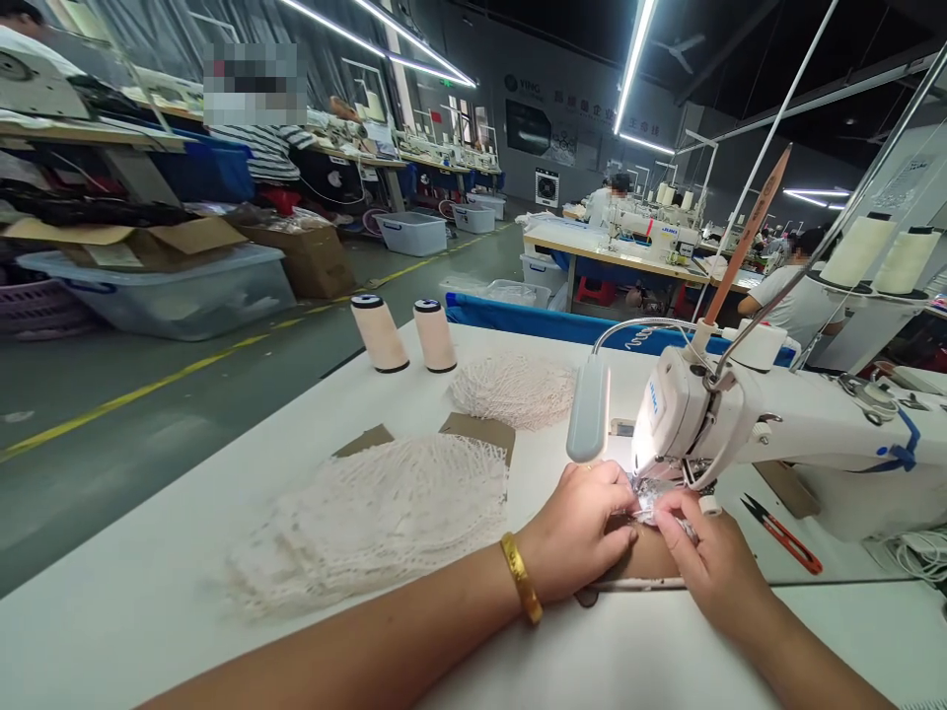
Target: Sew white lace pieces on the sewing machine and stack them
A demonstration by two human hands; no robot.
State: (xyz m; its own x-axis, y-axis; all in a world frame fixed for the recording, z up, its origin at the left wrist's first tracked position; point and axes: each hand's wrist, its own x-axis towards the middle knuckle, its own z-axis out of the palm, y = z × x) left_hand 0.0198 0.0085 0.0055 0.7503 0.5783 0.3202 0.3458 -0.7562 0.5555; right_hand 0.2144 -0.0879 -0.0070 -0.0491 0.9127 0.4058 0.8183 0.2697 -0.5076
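Note:
Beneath the needle area of a white sewing machine (677,414) lies a small piece of pale, shiny patterned fabric (649,498), lit by the machine lamp. My left hand (584,523), with a gold bracelet (521,578) at the wrist, closes its fingers on the fabric's left edge. From the right, my right hand (706,552) pinches the same fabric between thumb and fingers. The hands partly hide the fabric. Under them is a brown patch (647,557) on the machine bed. Red-handled thread snips (784,534) lie to the right of my right hand.
Cream lace pieces (385,523) spread across the white table (222,552) at left, with a second lace pile (514,390) behind. Two thread cones (380,335) stand at the far edge. A grey lamp head (589,409) hangs left of the needle. Other people sit at machines beyond.

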